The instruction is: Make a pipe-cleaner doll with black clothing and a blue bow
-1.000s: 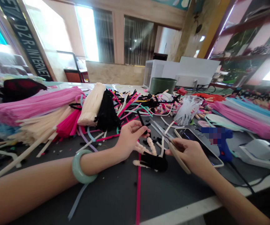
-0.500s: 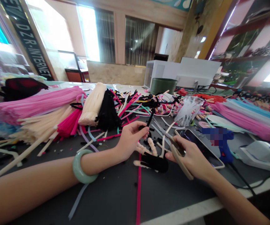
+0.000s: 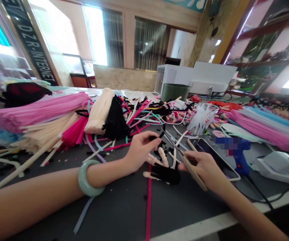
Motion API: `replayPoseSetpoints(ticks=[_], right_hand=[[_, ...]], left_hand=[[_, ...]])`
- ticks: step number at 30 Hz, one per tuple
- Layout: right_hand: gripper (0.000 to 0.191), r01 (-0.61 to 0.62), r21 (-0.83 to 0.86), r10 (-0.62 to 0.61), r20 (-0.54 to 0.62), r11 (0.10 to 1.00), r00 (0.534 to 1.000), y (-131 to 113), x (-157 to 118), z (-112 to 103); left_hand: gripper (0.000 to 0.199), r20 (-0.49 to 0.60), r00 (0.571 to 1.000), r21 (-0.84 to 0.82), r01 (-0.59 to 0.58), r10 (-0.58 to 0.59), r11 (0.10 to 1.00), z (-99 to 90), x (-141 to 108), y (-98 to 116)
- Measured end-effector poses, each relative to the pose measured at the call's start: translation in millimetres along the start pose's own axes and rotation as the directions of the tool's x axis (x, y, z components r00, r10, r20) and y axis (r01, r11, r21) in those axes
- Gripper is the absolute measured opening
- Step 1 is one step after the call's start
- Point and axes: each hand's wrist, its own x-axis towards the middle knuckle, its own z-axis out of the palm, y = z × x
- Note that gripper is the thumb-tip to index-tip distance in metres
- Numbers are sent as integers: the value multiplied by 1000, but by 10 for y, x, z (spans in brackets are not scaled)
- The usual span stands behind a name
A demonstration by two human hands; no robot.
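Note:
A black pipe cleaner (image 3: 161, 135) is pinched between the thumb and fingers of my left hand (image 3: 142, 147), its short end pointing up and right. My right hand (image 3: 201, 164) grips scissors (image 3: 194, 170) with beige handles. Their blades lie nearly together, tips beside the end of the black pipe cleaner. Just above that end is a small black piece (image 3: 164, 127), seemingly apart from it. Under both hands lies a pipe-cleaner figure (image 3: 167, 174) with a black body and cream twisted limbs. A long dark-pink pipe cleaner (image 3: 148, 204) runs from it toward the table's front edge.
Bundles of pink (image 3: 39, 108), cream (image 3: 98, 112) and black pipe cleaners (image 3: 116, 117) lie left. A phone (image 3: 213, 159), a blue glue gun (image 3: 241, 155) and a white power strip (image 3: 277, 165) are right. A clear cup (image 3: 202, 118) of white sticks stands behind the phone. Loose offcuts litter the table.
The scissor blades have closed at the black pipe cleaner. Its upright end is shorter, and a small black piece now shows separately above it. My left hand has barely moved.

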Motion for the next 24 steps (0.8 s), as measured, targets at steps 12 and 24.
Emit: replayPoseSetpoints(ticks=[12, 24], right_hand=[[32, 72, -94, -72, 9, 993, 997, -81, -29, -5], [30, 18, -81, -17, 4, 997, 1000, -13, -16, 4]], left_hand=[[20, 14, 1000, -25, 29, -28, 999, -3, -1, 2], [18, 39, 999, 4, 17, -17, 1000, -5, -6, -15]])
